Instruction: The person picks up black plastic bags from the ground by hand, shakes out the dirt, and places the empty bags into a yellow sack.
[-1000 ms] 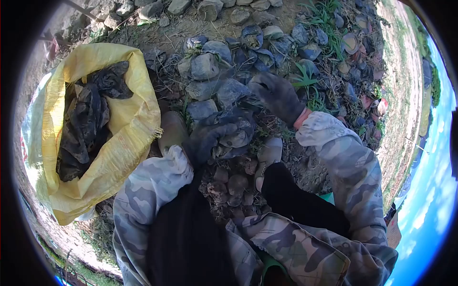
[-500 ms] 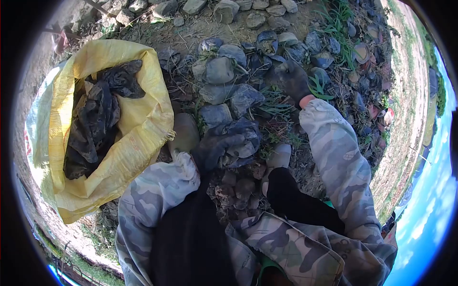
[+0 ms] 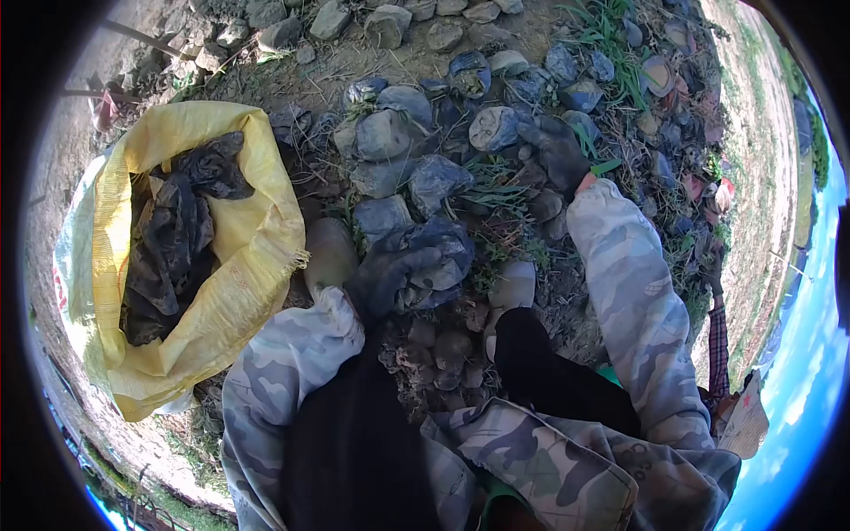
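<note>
My left hand [image 3: 376, 281], in a dark glove, is closed around a bunch of crumpled black plastic bags [image 3: 443, 257] in front of my knees. My right hand [image 3: 556, 152], also dark-gloved, reaches over the rows at the upper right. Its thumb and fingers are apart, the fingertips at the right edge of a round soil-filled plastic bag [image 3: 493, 129] with a pale face. Whether they press on it is hard to see. Similar soil-filled bags [image 3: 382, 134] lie packed together to the left, with green grass [image 3: 496, 190] between them.
A yellow woven sack [image 3: 252, 301] holding dark crumpled plastic [image 3: 168, 252] stands open at my left. Stones [image 3: 390, 26] lie along the far side. Round clods [image 3: 452, 350] sit between my feet. At the right edge, another person's plaid sleeve [image 3: 718, 350] and hat [image 3: 745, 420] show.
My right hand has drawn right, and the pale-faced soil bag now shows beside its fingers. My left hand keeps the black plastic. The view has shifted slightly; another person's sleeve has come into sight.
</note>
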Available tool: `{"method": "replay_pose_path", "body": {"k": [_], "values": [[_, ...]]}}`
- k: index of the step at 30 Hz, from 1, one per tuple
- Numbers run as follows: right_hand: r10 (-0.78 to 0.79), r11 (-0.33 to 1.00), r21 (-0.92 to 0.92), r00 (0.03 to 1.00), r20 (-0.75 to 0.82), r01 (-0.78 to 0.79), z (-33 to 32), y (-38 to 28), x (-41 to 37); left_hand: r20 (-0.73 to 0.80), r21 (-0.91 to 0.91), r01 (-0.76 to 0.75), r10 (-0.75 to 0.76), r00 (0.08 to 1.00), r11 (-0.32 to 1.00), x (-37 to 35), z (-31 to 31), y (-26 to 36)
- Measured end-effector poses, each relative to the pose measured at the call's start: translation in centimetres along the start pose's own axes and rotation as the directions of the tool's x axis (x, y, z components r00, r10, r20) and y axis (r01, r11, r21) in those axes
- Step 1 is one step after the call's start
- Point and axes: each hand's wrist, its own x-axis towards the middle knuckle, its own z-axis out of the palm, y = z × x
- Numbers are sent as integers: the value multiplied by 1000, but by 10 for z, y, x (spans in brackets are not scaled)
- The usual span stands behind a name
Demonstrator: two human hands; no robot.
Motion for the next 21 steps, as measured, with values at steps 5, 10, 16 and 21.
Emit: {"method": "replay_pose_path", "body": {"k": [5, 10, 16, 21], "values": [[-804, 362, -637, 573, 156, 681, -17, 83, 43, -29, -9, 6, -7, 1000, 1000, 2, 4, 2], [-379, 390, -887, 921, 91, 248, 19, 18, -1, -39, 17, 18, -17, 999, 1000, 1, -1, 2], [-379, 255, -950, 923, 73, 180, 37, 27, 8, -20, 156, -63, 67, 998, 986, 4, -16, -7], [-167, 515, -840, 981, 96, 170, 20, 24, 23, 34, 102, -70, 66, 997, 992, 0, -16, -1]]}}
